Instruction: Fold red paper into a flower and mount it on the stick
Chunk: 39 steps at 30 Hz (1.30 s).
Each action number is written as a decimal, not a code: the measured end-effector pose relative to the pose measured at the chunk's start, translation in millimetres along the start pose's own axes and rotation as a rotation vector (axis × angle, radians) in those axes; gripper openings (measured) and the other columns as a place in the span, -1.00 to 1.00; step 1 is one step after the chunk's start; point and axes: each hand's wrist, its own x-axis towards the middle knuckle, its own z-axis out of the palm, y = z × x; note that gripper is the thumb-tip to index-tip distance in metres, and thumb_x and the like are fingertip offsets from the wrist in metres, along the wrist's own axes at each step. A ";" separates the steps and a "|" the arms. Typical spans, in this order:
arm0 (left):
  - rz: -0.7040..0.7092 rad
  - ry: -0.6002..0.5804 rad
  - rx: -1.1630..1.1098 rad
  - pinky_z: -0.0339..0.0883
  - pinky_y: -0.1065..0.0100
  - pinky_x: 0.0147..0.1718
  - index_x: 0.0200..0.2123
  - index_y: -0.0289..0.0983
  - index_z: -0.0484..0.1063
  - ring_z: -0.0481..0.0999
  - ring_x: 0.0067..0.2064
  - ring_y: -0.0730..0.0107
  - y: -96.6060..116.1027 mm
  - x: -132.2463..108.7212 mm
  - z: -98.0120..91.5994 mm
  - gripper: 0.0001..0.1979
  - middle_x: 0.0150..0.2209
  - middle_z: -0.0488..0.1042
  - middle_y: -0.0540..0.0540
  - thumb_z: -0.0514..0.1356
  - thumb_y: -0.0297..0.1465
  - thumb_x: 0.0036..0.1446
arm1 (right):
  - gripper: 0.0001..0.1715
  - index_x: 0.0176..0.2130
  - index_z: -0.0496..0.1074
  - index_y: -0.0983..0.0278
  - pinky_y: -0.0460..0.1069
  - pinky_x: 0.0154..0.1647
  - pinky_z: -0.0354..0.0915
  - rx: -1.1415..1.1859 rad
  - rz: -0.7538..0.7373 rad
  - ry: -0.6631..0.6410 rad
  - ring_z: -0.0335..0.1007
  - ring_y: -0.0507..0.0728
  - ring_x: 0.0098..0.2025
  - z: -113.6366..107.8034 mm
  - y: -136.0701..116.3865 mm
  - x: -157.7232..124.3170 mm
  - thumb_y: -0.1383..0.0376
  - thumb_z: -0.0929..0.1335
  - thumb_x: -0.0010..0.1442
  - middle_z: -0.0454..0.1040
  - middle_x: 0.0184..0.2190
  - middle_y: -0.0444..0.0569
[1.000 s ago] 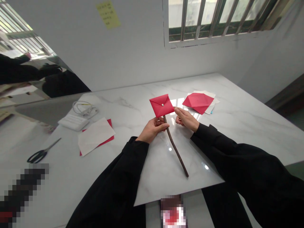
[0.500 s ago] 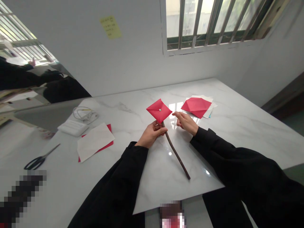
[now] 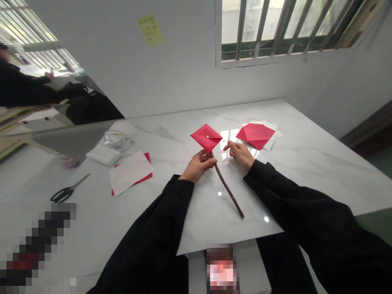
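A folded red paper square (image 3: 206, 137) is pinned by a small silver pin to the top of a thin dark stick (image 3: 227, 188). My left hand (image 3: 197, 165) is closed round the stick just under the paper. The stick slants down and to the right over the white marble table (image 3: 306, 163). My right hand (image 3: 238, 152) hovers just right of the red paper, index finger and thumb pointing toward it, the other fingers curled; I see nothing in it. Both arms wear black sleeves.
A second folded red paper (image 3: 256, 135) lies on white sheets behind my right hand. White and red sheets (image 3: 131, 172), black scissors (image 3: 67, 191), a white flat device (image 3: 105, 155) and a coiled white cable (image 3: 118, 139) lie at the left. A mirror leans at far left.
The red paper turned on its pin from a flat rectangle to a diamond pose. My right hand let go of its corner and drew slightly away.
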 end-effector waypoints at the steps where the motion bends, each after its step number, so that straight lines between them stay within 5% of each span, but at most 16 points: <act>1: 0.001 0.011 -0.015 0.27 0.37 -0.28 -0.17 -0.27 0.43 0.48 -0.30 0.42 -0.8 0.2 -0.2 -0.49 -0.32 0.51 0.00 0.56 -0.28 -0.14 | -0.16 -0.23 0.54 0.33 -0.08 -0.53 0.01 -0.009 -0.003 0.010 0.01 -0.01 -0.62 2.8 -0.4 0.7 -0.37 0.24 0.22 0.15 -0.69 -0.26; 10: 0.061 0.143 -0.140 0.33 0.39 -0.27 -0.16 -0.23 0.36 0.50 -0.33 0.45 -4.1 -7.6 -2.0 -0.44 -0.35 0.54 0.02 0.54 -0.22 -0.15 | -0.24 -0.13 0.51 0.29 -0.07 -0.41 0.16 -0.090 -0.009 0.331 0.22 0.07 -0.47 38.8 -9.2 18.5 -0.29 0.19 0.30 0.30 -0.56 -0.16; 18: 0.063 0.093 -0.102 0.41 0.32 -0.20 -0.07 -0.23 0.40 0.57 -0.30 0.38 -0.1 0.3 -0.1 -0.42 -0.28 0.60 -0.06 0.54 -0.22 -0.12 | -0.30 0.09 0.41 0.31 -0.07 -0.55 0.08 0.132 0.005 0.186 0.10 0.02 -0.57 43.4 -5.9 9.4 -0.18 0.25 0.32 0.26 -0.53 -0.20; 29: 0.074 0.143 -0.078 0.40 0.33 -0.21 -0.02 -0.26 0.47 0.54 -0.30 0.41 -0.8 -4.2 -12.0 -0.43 -0.30 0.59 -0.07 0.52 -0.20 -0.08 | -0.39 -0.05 0.44 0.28 -0.08 -0.51 0.08 0.125 -0.007 0.082 0.11 0.01 -0.55 44.0 -7.7 9.3 -0.17 0.30 0.27 0.22 -0.56 -0.23; 32: 0.076 0.140 -0.085 0.37 0.36 -0.23 -0.04 -0.26 0.47 0.52 -0.29 0.42 -1.8 -4.3 -11.7 -0.45 -0.31 0.59 -0.07 0.52 -0.22 -0.08 | -0.44 -0.15 0.44 0.26 -0.07 -0.50 0.07 0.084 0.012 0.143 0.10 0.02 -0.56 42.2 -9.1 10.2 -0.17 0.30 0.28 0.18 -0.59 -0.23; 37: 0.072 0.158 -0.116 0.36 0.38 -0.22 -0.06 -0.25 0.46 0.50 -0.29 0.45 -2.4 -1.6 -13.0 -0.47 -0.30 0.58 -0.04 0.52 -0.25 -0.08 | -0.46 -0.28 0.36 0.20 -0.05 -0.59 -0.06 0.151 -0.039 0.232 -0.10 0.01 -0.62 38.8 -64.2 -6.4 -0.18 0.24 0.37 0.00 -0.64 -0.24; 39: 0.066 0.145 -0.092 0.36 0.38 -0.22 -0.05 -0.24 0.46 0.50 -0.28 0.44 -3.1 0.3 -14.7 -0.47 -0.29 0.58 -0.04 0.51 -0.23 -0.07 | -0.47 -0.35 0.34 0.18 -0.06 -0.61 -0.04 0.267 -0.169 0.074 -0.14 -0.01 -0.63 41.6 -106.7 -39.6 -0.16 0.24 0.38 -0.03 -0.63 -0.25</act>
